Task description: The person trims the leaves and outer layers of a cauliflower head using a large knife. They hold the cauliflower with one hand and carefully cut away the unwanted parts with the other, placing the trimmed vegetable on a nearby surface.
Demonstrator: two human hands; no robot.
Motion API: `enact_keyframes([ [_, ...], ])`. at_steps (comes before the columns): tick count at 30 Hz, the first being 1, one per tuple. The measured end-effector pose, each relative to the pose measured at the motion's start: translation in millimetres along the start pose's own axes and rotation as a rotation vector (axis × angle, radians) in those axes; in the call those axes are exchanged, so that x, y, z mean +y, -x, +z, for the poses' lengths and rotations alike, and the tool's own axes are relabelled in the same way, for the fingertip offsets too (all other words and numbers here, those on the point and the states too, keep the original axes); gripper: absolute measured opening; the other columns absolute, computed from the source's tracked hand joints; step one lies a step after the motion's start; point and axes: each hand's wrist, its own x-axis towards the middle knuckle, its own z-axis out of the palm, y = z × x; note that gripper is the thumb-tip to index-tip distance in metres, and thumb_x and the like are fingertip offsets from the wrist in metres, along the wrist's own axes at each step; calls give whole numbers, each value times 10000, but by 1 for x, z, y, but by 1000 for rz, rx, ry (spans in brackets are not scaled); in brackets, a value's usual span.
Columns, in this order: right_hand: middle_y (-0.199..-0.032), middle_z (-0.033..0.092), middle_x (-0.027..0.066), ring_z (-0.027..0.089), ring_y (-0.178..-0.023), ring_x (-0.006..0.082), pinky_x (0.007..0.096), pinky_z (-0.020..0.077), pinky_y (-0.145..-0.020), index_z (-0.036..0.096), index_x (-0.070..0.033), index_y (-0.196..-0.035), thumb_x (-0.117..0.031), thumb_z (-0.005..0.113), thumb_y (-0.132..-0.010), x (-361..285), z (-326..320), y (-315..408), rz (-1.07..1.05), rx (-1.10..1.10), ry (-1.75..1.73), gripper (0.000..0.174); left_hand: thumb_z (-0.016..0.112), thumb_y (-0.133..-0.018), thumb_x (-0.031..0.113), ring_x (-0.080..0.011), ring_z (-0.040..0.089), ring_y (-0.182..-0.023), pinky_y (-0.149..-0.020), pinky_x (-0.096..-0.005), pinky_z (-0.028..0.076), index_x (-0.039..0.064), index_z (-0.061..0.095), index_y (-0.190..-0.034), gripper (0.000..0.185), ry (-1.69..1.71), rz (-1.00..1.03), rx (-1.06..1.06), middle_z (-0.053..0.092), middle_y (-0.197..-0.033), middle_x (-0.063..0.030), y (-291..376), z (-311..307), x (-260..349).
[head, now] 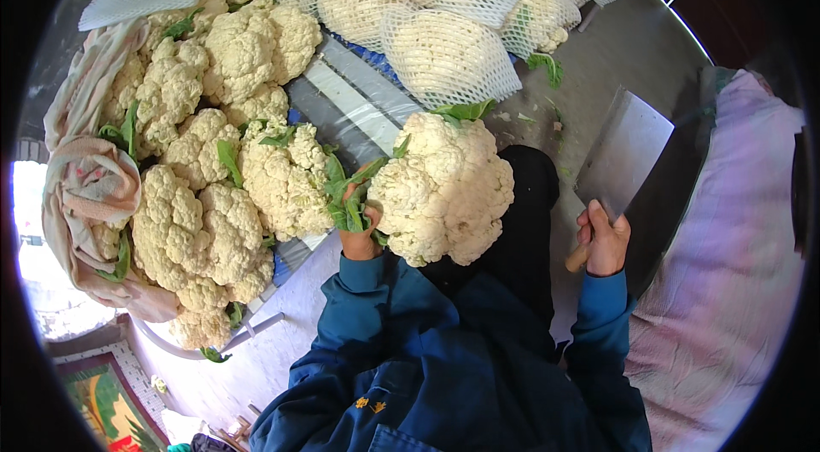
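Note:
A large cauliflower head [442,189] is held up in front of me, its curds turned toward the camera. My left hand [362,231] grips it from the left, at the green leaves [349,195] around its base; the fingers are partly hidden behind leaves and curd. On the right, well apart from the cauliflower, my right hand [605,239] is closed around the wooden handle [578,258] of a cleaver. The broad steel blade [624,151] points up and away from me. Close to my left hand lies another cauliflower [282,179] at the edge of a heap.
Bare cauliflowers [170,221] are heaped at left, beside a bunched cloth [93,176] and a foam net sleeve [141,1]. Net-wrapped cauliflowers [448,55] are stacked at the back. Leaf scraps [548,67] lie near the floor [602,61]. A pinkish cloth covering [730,247] borders the right.

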Motion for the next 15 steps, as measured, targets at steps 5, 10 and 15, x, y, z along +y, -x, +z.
enact_keyframes([
  [5, -745, 656, 60, 522, -541, 85, 248, 409, -496, 682, -9, -939, -142, 702, -986, 2, -2, 3, -165, -10, 232, 142, 731, -960, 458, -308, 540, -1343, -1156, -455, 415, -7, 483, -1493, 749, 131, -9, -63, 564, -1455, -169, -2, 10, 10],
  [10, -749, 606, -3, 528, -591, 60, 241, 450, -552, 731, 5, -1175, -42, 701, -947, -5, -1, 4, -384, -16, 428, 235, 717, -955, 472, -364, 473, -1434, -1230, -484, 313, -66, 435, -1511, 823, 280, 3, -82, 529, -1500, -265, -5, 39, 36],
  [15, -812, 642, 49, 613, -737, 86, 243, 483, -660, 714, -16, -1278, 68, 713, -870, 4, 2, 0, -597, -45, 563, 416, 709, -959, 500, -382, 476, -1428, -1225, -491, 326, -62, 440, -1508, 831, 314, 5, -150, 511, -1515, -272, -7, 34, 37],
])
